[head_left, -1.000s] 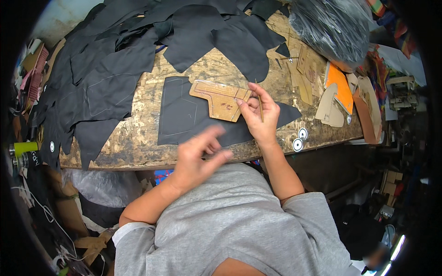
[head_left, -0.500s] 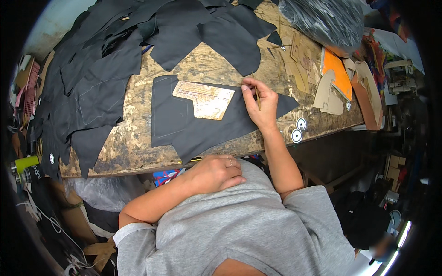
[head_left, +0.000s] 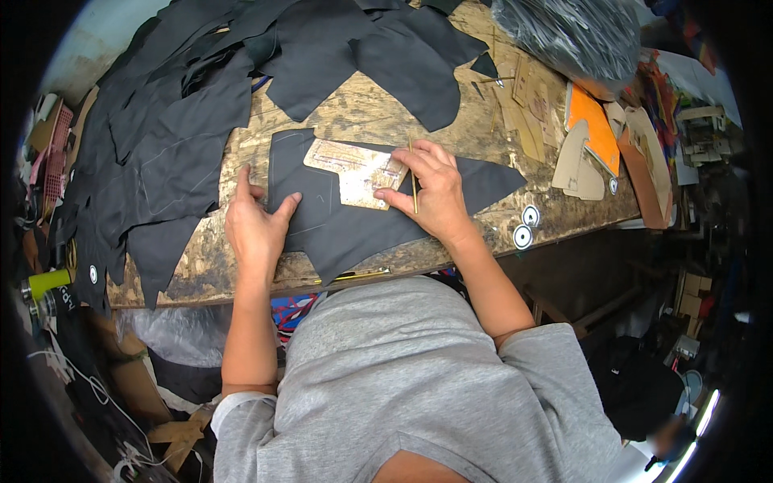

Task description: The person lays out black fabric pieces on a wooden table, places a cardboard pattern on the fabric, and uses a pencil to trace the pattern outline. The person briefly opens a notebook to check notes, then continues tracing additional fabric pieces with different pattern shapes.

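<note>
A black leather-like piece [head_left: 362,237] with pale drawn lines lies flat on the worn wooden table [head_left: 217,270]. On top of it rests a shiny, angular pattern template [head_left: 352,171]. My right hand [head_left: 441,197] has its thumb and fingertips at the template's right end. A thin gold-coloured pen [head_left: 414,181] stands roughly upright in that hand, between the fingers. My left hand [head_left: 256,225] is at the black piece's left edge, fingers and thumb apart, holding nothing.
Overlapping black pieces [head_left: 177,121] cover the table's left and far side. At the right are brown card patterns [head_left: 573,161], an orange pattern [head_left: 592,129] and a plastic-wrapped bundle [head_left: 568,36]. A thin yellow-and-black stick [head_left: 354,275] lies along the near edge.
My left hand has risen from my belly to the black piece's left edge and opened. My right hand has moved left and nearer, onto the template's right end, still with the pen.
</note>
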Demonstrator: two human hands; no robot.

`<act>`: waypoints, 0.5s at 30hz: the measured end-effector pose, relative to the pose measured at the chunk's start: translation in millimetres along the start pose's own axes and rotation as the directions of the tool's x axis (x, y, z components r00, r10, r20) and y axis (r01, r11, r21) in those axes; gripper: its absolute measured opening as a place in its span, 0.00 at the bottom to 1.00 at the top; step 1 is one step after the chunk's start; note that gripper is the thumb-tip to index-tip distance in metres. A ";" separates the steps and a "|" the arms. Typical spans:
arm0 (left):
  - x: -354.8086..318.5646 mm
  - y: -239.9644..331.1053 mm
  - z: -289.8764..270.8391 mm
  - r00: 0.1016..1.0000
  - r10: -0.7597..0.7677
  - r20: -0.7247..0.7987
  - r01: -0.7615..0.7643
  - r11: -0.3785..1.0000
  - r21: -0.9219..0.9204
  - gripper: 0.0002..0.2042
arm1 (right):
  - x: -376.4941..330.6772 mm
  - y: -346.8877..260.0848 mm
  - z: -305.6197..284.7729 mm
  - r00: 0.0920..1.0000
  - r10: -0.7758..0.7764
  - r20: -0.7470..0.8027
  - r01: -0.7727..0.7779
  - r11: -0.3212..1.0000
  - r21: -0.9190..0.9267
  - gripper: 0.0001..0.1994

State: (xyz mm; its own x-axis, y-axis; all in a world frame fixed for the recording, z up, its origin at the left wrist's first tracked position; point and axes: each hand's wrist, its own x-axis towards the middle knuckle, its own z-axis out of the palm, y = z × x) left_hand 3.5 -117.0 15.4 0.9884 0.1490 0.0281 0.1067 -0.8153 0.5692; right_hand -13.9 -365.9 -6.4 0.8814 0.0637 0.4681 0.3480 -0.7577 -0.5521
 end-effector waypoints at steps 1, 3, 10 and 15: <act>3.3 -4.7 -0.2 0.999 -0.015 0.051 0.017 0.999 -0.028 0.30 | -0.2 -3.4 2.2 1.000 -0.019 0.025 0.020 0.999 -0.036 0.23; 9.9 -10.3 2.3 0.990 -0.039 0.133 0.055 0.991 -0.121 0.23 | -2.5 -8.9 4.3 0.998 0.030 -0.052 -0.031 0.999 -0.018 0.18; 31.1 -22.8 15.4 0.995 0.039 0.089 0.018 0.824 -0.566 0.12 | -12.4 -13.9 -5.0 0.903 0.428 0.023 -0.399 0.818 0.414 0.12; 26.4 -24.2 20.2 0.999 -0.022 0.040 0.040 0.838 -0.544 0.18 | 4.4 1.9 -3.9 0.897 0.425 0.119 -0.424 0.752 0.504 0.10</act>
State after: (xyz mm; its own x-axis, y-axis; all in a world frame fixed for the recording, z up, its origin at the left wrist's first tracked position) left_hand 29.1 -104.6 -14.2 0.9894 0.1443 -0.0176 0.0709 -0.3729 0.9251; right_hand -10.6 -369.6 -2.8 0.9768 -0.1877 0.1029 0.0495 -0.2694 -0.9618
